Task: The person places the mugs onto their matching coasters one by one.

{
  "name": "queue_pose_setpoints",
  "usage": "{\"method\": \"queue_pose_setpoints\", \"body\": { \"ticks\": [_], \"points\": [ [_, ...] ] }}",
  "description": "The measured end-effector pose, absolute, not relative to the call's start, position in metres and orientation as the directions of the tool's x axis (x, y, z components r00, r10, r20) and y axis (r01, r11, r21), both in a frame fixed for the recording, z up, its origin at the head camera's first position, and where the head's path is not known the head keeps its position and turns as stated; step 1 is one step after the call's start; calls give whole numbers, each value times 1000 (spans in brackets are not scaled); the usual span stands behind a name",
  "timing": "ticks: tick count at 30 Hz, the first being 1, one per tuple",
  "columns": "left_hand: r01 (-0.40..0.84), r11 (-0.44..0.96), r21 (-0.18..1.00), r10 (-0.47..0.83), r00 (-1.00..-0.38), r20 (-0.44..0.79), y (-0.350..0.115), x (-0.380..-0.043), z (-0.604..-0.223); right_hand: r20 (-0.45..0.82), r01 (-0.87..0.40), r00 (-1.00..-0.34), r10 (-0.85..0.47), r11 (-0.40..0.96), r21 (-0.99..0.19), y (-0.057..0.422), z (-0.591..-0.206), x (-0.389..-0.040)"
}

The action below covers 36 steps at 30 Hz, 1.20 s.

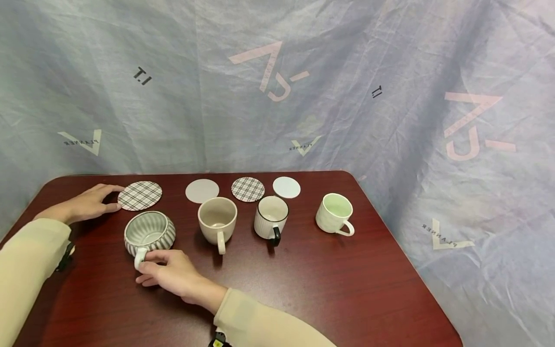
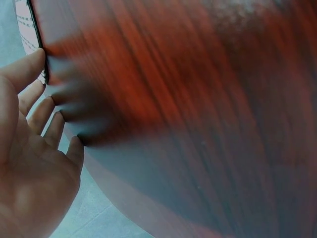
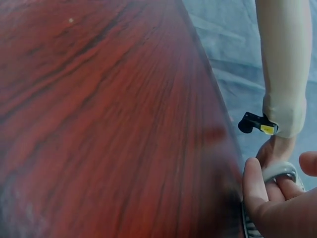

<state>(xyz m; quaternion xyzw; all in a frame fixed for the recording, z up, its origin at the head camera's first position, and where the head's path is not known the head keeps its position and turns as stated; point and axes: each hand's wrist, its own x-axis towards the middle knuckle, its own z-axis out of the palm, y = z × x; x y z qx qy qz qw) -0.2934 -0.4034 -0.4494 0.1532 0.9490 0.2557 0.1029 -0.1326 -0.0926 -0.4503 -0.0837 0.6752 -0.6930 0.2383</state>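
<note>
On the left of the table, my right hand (image 1: 171, 272) holds the pale handle of a wide, ribbed grey-white mug (image 1: 166, 236) between thumb and fingers. The right wrist view catches the fingers (image 3: 255, 186) around that handle (image 3: 280, 170); most of the mug is cut off there. Behind the mug lies a round plaid coaster (image 1: 140, 195). My left hand (image 1: 91, 202) reaches its left rim, thumb and forefinger touching the edge, fingers fairly straight. In the left wrist view, the coaster (image 2: 28, 29) shows only as a strip beside the left hand (image 2: 37, 163).
A beige mug (image 1: 218, 219), a white mug with a black handle (image 1: 270, 219) and a pale green mug (image 1: 334, 214) stand to the right. Behind them lie a plain coaster (image 1: 202, 191), another plaid coaster (image 1: 248, 189) and a white coaster (image 1: 286, 187). A printed curtain (image 1: 208, 120) hangs behind the table.
</note>
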Motion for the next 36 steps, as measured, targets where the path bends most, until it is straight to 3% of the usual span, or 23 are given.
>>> {"method": "queue_pose_setpoints", "body": {
  "ticks": [11,36],
  "points": [
    [206,825,527,327,-934,-146,-405,-295,-452,-158,249,-889,-430,-163,-955,-104,-460,-133],
    [203,820,535,327,-933,-148,-405,-295,-452,-117,170,-912,-393,-102,-980,-99,-456,-139]
  ]
}}
